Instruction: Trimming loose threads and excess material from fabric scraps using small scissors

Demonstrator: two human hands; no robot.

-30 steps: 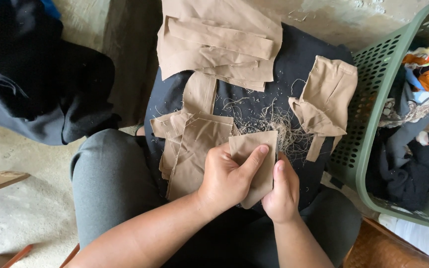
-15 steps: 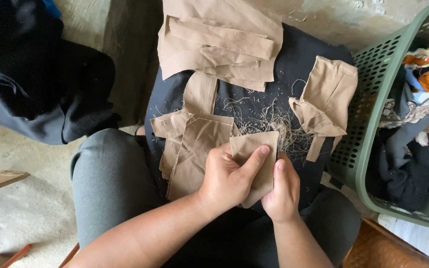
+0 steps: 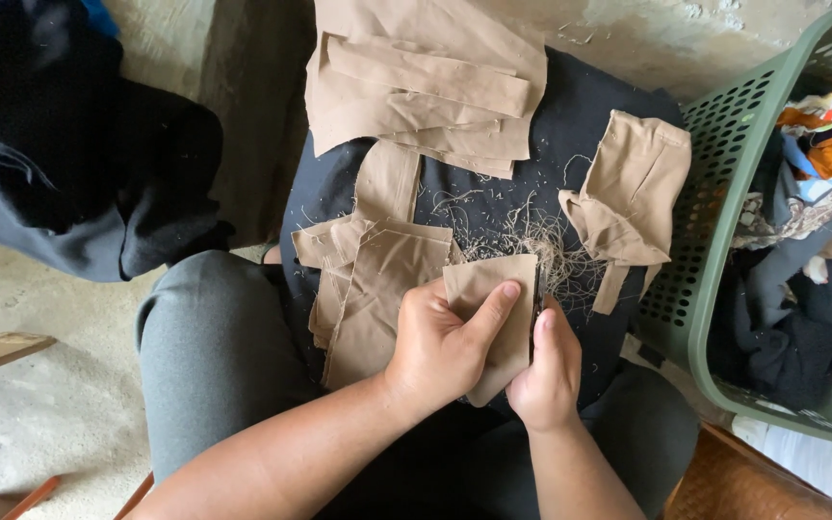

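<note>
The left hand [image 3: 440, 342] is gripping a small rectangular piece of tan woven cloth [image 3: 495, 318], its thumb lying across the face of the piece and its fingers curled behind. The right hand [image 3: 543, 371] is closing on the same piece along its right edge, with the thumb pressing beside a thin dark object whose kind I cannot tell. The piece is being held just above the person's lap, over a black cloth spread [image 3: 580, 125] that is covering the knees of grey trousers [image 3: 209, 356].

Just left of the hands, a flat bundle of tan fabric cut-outs [image 3: 368, 279] is lying on the black spread. Just beyond the held piece, a tangle of loose pale threads [image 3: 532, 236] is resting on it. To the right, a folded tan fabric piece [image 3: 633, 197] is sitting near the edge, next to a green perforated plastic laundry basket [image 3: 724, 183] holding mixed coloured clothes. Further off, a stack of long tan fabric strips [image 3: 426, 82] is lying at the top of the spread. At far left, a heap of dark garments [image 3: 69, 164] is resting on the concrete floor [image 3: 40, 414].
</note>
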